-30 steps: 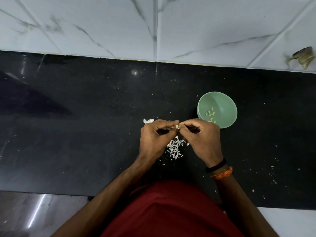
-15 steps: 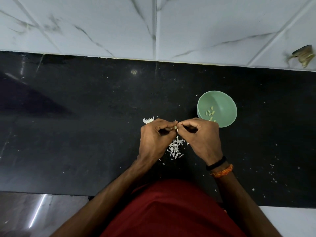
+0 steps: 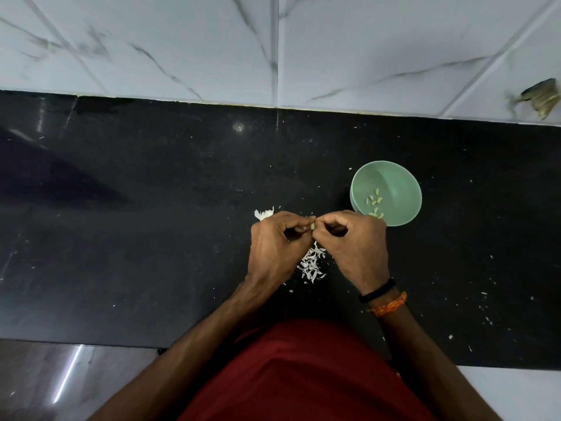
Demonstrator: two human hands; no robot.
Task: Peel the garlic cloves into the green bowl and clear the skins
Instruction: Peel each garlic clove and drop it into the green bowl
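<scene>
A small pale garlic clove is pinched between the fingertips of my left hand and my right hand, which meet above the black counter. Below the hands lies a heap of white garlic skins. The green bowl stands just right of my right hand and holds several peeled cloves. A white piece of garlic shows behind my left hand, mostly hidden by it.
The black counter runs across the view, with white skin flecks scattered at the right. A marble-tiled wall rises behind it. A brownish object sits on the wall at the far right.
Both hands keep pinching the clove at the same spot; only the fingertips have shifted slightly. Bowl and skins have not moved.
</scene>
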